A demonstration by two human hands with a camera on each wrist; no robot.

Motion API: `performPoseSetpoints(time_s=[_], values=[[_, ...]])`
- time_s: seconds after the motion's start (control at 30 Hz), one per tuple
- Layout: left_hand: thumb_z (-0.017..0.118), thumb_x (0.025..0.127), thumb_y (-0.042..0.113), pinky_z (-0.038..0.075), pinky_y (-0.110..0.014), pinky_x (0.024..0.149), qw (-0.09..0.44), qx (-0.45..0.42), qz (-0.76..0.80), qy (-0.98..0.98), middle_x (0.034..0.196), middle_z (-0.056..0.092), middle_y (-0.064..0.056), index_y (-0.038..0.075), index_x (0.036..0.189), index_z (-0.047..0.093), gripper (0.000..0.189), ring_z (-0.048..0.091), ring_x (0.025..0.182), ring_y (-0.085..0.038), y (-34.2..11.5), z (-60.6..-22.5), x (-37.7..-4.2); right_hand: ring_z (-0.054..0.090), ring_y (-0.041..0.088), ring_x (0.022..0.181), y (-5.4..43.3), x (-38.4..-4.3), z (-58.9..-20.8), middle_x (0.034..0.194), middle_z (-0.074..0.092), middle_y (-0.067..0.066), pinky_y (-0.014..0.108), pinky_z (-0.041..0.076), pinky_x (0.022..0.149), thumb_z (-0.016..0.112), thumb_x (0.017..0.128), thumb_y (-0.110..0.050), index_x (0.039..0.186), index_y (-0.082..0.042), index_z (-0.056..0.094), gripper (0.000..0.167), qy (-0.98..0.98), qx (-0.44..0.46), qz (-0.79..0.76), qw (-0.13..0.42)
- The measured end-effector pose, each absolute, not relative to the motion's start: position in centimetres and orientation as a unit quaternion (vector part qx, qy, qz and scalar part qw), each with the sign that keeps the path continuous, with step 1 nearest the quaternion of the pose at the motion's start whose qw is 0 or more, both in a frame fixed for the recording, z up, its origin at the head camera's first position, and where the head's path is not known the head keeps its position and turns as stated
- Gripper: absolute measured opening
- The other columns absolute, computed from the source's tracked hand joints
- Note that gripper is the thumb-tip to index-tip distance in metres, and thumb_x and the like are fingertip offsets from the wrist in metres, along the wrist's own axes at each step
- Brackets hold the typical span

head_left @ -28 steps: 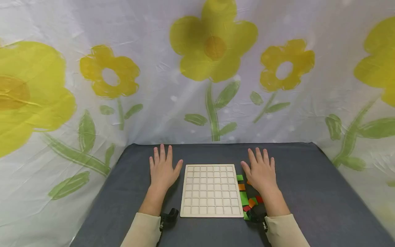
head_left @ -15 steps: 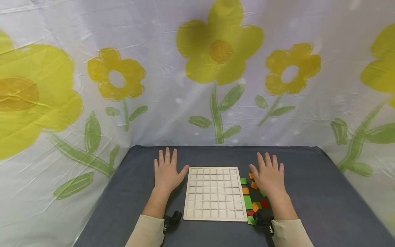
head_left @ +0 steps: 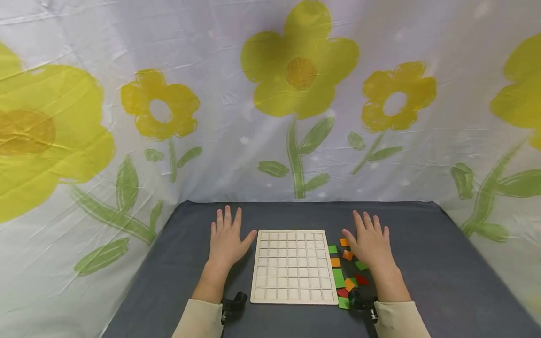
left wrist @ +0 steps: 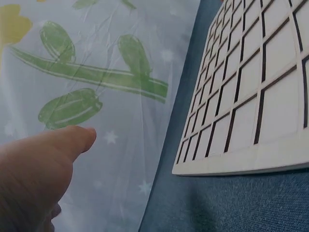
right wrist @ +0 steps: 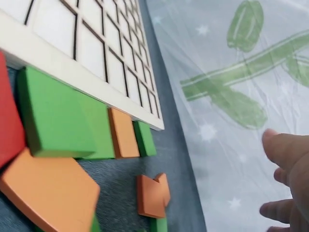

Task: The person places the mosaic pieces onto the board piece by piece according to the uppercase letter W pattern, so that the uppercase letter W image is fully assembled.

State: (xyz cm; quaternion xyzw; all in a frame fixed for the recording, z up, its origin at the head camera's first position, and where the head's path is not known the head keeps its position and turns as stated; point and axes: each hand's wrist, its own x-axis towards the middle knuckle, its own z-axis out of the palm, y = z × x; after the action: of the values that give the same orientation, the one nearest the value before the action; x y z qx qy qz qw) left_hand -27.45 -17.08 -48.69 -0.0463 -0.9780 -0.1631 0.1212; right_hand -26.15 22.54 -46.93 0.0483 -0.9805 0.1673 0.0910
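A pale wooden board (head_left: 293,301) with a grid of square recesses lies on the dark table, between the two hands. To its left, the left hand (head_left: 226,241) has its fingers spread and holds nothing; its thumb points toward the board's upper left corner. On the other side, the right hand (head_left: 371,241) is also spread, with nothing in it, beside small coloured tiles. Among these are a green tile (right wrist: 55,116), an orange tile (right wrist: 50,191) and a red tile (right wrist: 7,116). Several tiles sit against the board's right edge; the wrist and its camera partly cover others.
Dark grey cloth (head_left: 169,291) covers the table. Behind and at both sides hangs a pale curtain (head_left: 228,155) printed with yellow flowers. A black wrist camera (head_left: 234,303) is strapped to the left wrist, and another wrist camera (head_left: 362,303) to the right.
The head view has shifted slightly, so the scene sits a little lower and further right than at first. The right hand has moved slightly right of the tiles, showing more of them.
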Motion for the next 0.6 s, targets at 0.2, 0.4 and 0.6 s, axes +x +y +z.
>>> performPoseSetpoints(time_s=[0.2,0.4,0.6], values=[[0.059,0.1,0.056,0.013,-0.065,0.117,0.122,-0.073,-0.173,-0.975,0.166,0.009,-0.028,0.005,0.163,0.026,0.087,-0.003,0.153,-0.047,-17.1,-49.0,-27.0,0.027,0.058,0.142,23.1,-25.8,-46.5,0.156,0.034,0.034,0.077,0.016,0.108,0.065,0.102,-0.033,0.159,0.001,0.031,0.075,-0.98,0.071,0.171,0.078],[0.065,0.098,0.05,0.02,-0.065,0.116,0.15,-0.113,-0.137,-0.973,0.162,0.023,-0.031,0.004,0.159,0.037,0.081,0.006,0.152,-0.051,-17.5,-50.7,-26.4,0.044,0.056,0.132,23.6,-25.4,-46.5,0.147,0.045,0.035,0.073,0.032,0.103,0.068,0.099,-0.023,0.152,0.004,0.044,0.064,-0.98,0.084,0.179,0.032],[0.069,0.098,0.043,0.028,-0.065,0.113,0.154,-0.189,-0.152,-0.958,0.16,0.031,-0.028,0.006,0.157,0.043,0.075,0.016,0.15,-0.05,-17.7,-52.2,-25.6,0.05,0.054,0.126,24.4,-25.9,-46.9,0.14,0.052,0.034,0.065,0.043,0.097,0.071,0.097,-0.015,0.144,0.004,0.055,0.053,-0.977,0.078,0.198,-0.02]])
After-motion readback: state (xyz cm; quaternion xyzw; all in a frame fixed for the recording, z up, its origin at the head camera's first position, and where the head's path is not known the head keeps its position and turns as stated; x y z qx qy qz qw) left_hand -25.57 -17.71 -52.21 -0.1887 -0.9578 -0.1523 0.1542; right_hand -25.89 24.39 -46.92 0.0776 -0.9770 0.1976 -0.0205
